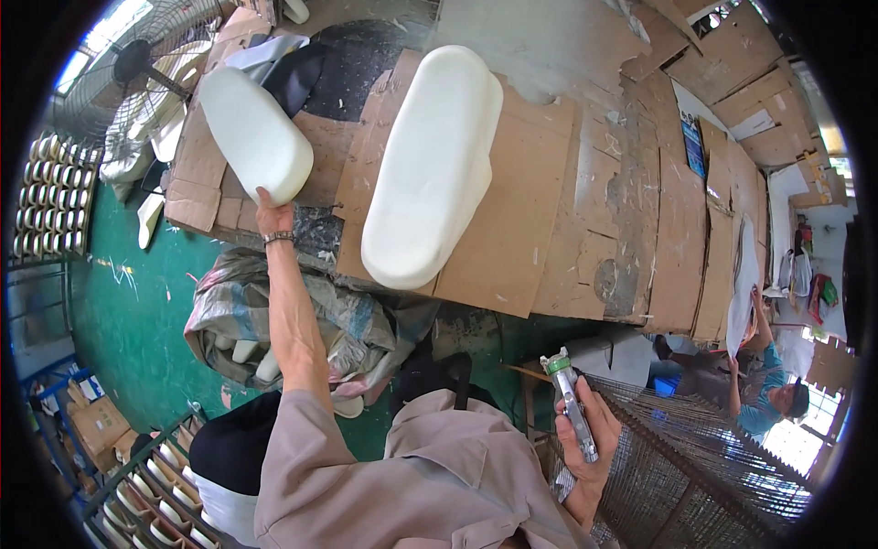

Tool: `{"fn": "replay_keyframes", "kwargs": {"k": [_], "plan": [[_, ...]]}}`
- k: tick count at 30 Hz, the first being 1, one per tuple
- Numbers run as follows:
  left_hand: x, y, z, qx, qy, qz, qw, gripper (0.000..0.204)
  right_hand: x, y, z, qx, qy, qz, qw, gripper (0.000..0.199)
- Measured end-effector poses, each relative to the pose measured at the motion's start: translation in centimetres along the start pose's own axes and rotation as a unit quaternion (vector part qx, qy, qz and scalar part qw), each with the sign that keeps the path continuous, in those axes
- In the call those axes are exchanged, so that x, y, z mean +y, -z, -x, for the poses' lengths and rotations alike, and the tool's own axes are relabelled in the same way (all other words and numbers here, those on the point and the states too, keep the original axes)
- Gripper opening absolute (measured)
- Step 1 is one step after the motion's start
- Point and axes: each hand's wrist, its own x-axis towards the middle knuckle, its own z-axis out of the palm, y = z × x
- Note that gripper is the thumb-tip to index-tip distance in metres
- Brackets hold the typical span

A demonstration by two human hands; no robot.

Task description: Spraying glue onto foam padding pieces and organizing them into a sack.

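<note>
A pale white, rounded long foam-like block (pixel 256 137) lies slantwise at the left of the cardboard-covered table. My left hand (pixel 273 214) grips its near end, thumb on top; the other fingers are mostly hidden. In the middle lies a larger white block (pixel 432 169) of the same look, with a bulge along its right side; neither hand touches it. Low on the right, off the table's front edge, my right hand (pixel 593 430) is closed around a slim silver hand tool (pixel 573 410) with a green collar at its upper end. The tool's exact kind is unclear.
Flattened cardboard (pixel 521 210) covers the table. Dark and grey cloth (pixel 291 69) lies behind the left block. A large woven sack (pixel 238 297) stands below the front edge. A wire rack (pixel 686 448) is at right, a fan (pixel 133 64) far left. Another person (pixel 773 393) works at far right.
</note>
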Motion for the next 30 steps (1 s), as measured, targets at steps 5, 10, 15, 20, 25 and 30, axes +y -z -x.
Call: {"fn": "replay_keyframes", "kwargs": {"k": [5,10,15,20,25,30], "plan": [[-2.8,0.9,4.8,-0.009,0.115,-0.078,0.990,0.066,-0.4,-0.7,-0.8,0.002,-0.011,0.011,1.000,0.050],[-8.1,-1.2,15.3,-0.163,0.188,-0.543,0.802,0.052,-0.7,-0.8,-0.6,0.004,0.003,0.021,1.000,0.050],[-13.1,-4.7,24.3,-0.233,0.147,-0.407,0.871,0.079,-0.4,0.0,0.9,0.003,0.023,0.011,1.000,0.049],[-17.3,-7.7,31.6,-0.164,0.162,-0.352,0.907,0.089,0.3,1.4,3.7,0.053,0.042,0.007,0.998,0.058],[-19.0,-8.2,35.7,-0.173,0.156,-0.377,0.897,0.090,1.1,3.0,6.5,0.124,0.051,0.015,0.991,0.057],[-18.9,-7.4,35.1,-0.176,0.128,-0.447,0.868,0.082,1.1,3.5,7.6,0.108,0.081,0.012,0.991,0.059]]}}
